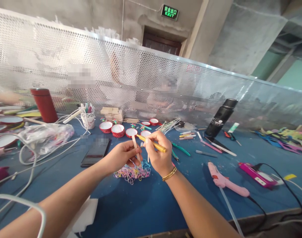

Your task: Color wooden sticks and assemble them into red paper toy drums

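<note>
Pinched upright in my left hand (124, 153) is a flat wooden craft stick (135, 145). My right hand (160, 153) grips a yellow marker pen (155, 145), whose tip points left at the stick's upper end. Whether the tip touches the wood I cannot tell. Below both hands lies a tangled heap of colourful rubber bands (132, 174) on the blue table (131, 208). Just beyond my fingers stand small red-rimmed white round pieces (117, 129), some with tiny green-and-red decorations.
A black phone (96, 152) lies left of my hands. To the right are a pink glue gun (226, 181), a magenta power box (257, 175) and a black bottle (221, 118). Cables, a red flask (44, 105) and a pen cup (88, 119) occupy the left. A perforated metal panel (136, 82) borders the back.
</note>
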Available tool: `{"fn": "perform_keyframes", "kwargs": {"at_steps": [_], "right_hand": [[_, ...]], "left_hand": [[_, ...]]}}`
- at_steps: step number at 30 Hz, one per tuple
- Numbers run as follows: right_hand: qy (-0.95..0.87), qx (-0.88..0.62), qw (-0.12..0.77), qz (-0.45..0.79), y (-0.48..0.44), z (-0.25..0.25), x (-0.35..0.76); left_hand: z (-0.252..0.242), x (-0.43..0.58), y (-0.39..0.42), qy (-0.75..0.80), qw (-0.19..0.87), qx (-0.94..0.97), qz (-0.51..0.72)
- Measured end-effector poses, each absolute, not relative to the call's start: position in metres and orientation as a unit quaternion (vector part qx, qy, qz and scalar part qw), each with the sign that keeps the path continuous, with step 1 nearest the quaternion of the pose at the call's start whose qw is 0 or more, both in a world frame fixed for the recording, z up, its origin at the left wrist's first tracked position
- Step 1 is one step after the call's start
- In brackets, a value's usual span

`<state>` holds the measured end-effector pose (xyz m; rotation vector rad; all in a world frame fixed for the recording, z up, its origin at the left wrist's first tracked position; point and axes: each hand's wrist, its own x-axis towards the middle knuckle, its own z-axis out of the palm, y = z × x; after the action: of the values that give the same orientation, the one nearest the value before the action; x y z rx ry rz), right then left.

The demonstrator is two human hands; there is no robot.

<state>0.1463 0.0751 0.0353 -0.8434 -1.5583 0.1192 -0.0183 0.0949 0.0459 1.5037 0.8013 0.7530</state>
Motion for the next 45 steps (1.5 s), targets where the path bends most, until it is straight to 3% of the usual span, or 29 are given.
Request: {"fn": "perform_keyframes", "kwargs": {"at_steps": [10, 18, 22, 27, 34, 37, 41, 43, 45], "right_hand": [[-0.67, -0.368, 0.636, 0.107, 0.079, 0.039, 0.145], [-0.737, -0.323, 0.591, 0.054, 0.079, 0.038, 0.143], [-0.76, -0.313, 0.568, 0.027, 0.078, 0.038, 0.143], [-0.728, -0.327, 0.602, 0.028, 0.078, 0.042, 0.147], [-0.781, -0.277, 0.559, 0.012, 0.075, 0.045, 0.145], [-0.71, -0.308, 0.63, 0.064, 0.079, 0.042, 0.145], [-0.61, -0.346, 0.693, 0.167, 0.089, 0.04, 0.15], [-0.606, -0.355, 0.68, 0.21, 0.093, 0.039, 0.152], [-0.611, -0.353, 0.666, 0.242, 0.094, 0.038, 0.152]], "left_hand": [[0.053, -0.021, 0.096, 0.361, 0.612, 0.56, 0.425], [0.058, -0.027, 0.102, 0.325, 0.674, 0.392, 0.535], [0.057, -0.027, 0.104, 0.32, 0.696, 0.363, 0.53], [0.054, -0.026, 0.103, 0.33, 0.722, 0.39, 0.466], [0.055, -0.027, 0.104, 0.335, 0.713, 0.403, 0.467], [0.05, -0.025, 0.103, 0.415, 0.615, 0.509, 0.437], [0.042, -0.025, 0.104, 0.45, 0.315, 0.711, 0.44], [0.041, -0.024, 0.104, 0.406, 0.283, 0.771, 0.401], [0.042, -0.023, 0.102, 0.375, 0.339, 0.785, 0.358]]}}
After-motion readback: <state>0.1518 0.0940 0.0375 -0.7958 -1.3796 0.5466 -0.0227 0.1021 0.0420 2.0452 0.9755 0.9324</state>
